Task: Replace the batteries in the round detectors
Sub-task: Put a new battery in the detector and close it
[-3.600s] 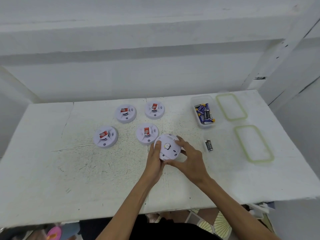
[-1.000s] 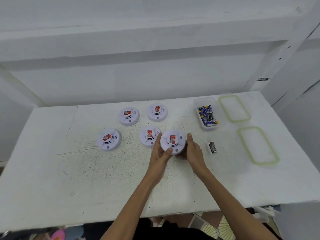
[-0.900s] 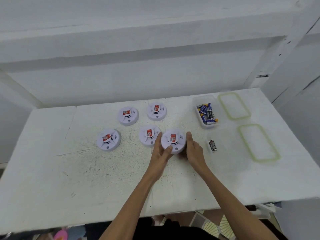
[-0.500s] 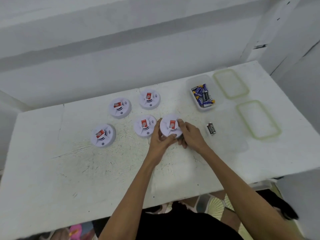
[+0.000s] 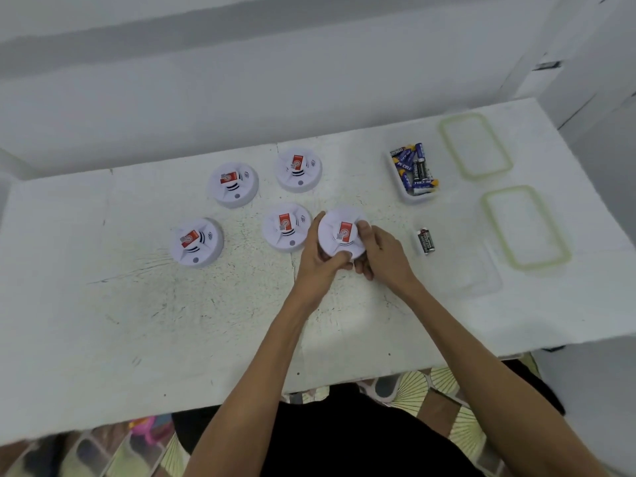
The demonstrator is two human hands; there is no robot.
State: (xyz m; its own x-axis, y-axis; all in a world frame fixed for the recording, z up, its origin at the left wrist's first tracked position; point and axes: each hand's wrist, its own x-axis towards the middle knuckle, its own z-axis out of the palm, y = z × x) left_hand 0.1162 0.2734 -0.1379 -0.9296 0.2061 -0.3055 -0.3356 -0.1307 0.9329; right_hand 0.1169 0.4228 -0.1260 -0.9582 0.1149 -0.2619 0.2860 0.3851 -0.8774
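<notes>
Gripping the detector (image 5: pixel 340 235) from both sides, low over the counter (image 5: pixel 155 321), just right of the second detector (image 5: pixel 285 227). Resting on the surface or lifted a touch, cannot tell.

Flipped since a few seconds back: back side up then, with the battery bay showing, face up now, red label on top. Against half a second ago, same two-handed hold, same spot, and a closer, steeper look down.

Left hand (image 5: pixel 318 261) curled round the left rim, fingers reaching up the far-left edge, thumb hooked over the near edge. Right hand (image 5: pixel 382 258) curled round the right rim, thumb pressing on the face just right of the label, other fingers tucked under the near-right edge.

Round body, so no long axis of its own. Going by the label instead: long side running roughly near to far. Face pointing up at the camera.

Nothing else shifted. Loose battery (image 5: pixel 426 241) still lying just right of the right hand, apart from it, long axis near to far. Beyond it, the open tub (image 5: pixel 418 200) with a jumble of blue and black batteries (image 5: pixel 413 170). Further right, two green-rimmed lids, far lid (image 5: pixel 475 146) and near lid (image 5: pixel 525 228), flat at the counter's end.

To the left, the left detector (image 5: pixel 197 242), and behind, the far-left detector (image 5: pixel 233 184) and far-right detector (image 5: pixel 298 169), all face up with red labels.
</notes>
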